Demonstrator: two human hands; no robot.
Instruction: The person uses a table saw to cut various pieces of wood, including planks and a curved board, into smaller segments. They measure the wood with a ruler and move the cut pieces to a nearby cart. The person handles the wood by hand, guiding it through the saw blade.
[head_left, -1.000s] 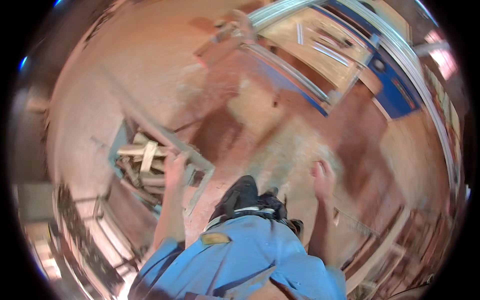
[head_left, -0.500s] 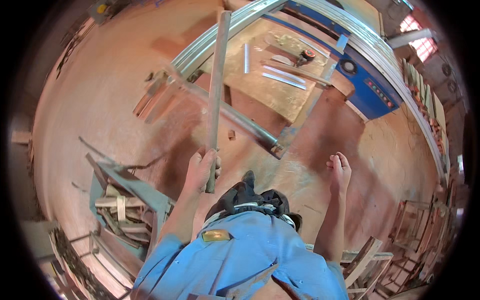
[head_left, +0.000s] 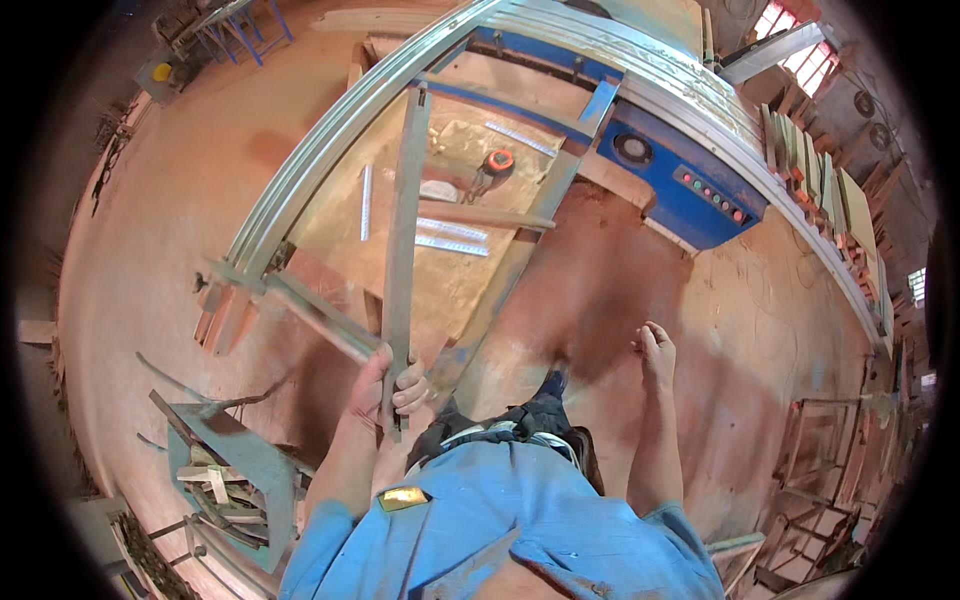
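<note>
Gripping a long wooden strip (head_left: 402,230) near its lower end, our left hand (head_left: 388,385) has its fingers wrapped round the wood. Half a second ago the strip's far end reached past the metal rail; now it shows against the table's far side, and the machine sits more squarely ahead of us. For the work, we judge this brings the piece into line with the table, steered by one hand alone. Whether it touches the tabletop or hangs above, we cannot tell. Our right hand (head_left: 656,355) stays well apart, fingers loosely curled, with nothing visible in it.

The strip is straight, squared and grey-brown, its near end seemingly stepped. Behind it we see a pale, dust-smeared wooden table (head_left: 440,285) bearing shiny flat metal rulers (head_left: 452,245), a round orange-and-black tape measure (head_left: 499,161) and a thin wooden slat (head_left: 490,214). A ridged metal rail (head_left: 330,140) borders it; beyond stands smooth blue machine housing (head_left: 690,215). Lower left, a grey-blue bin (head_left: 235,440) holds rough, jumbled offcuts (head_left: 215,475).
</note>
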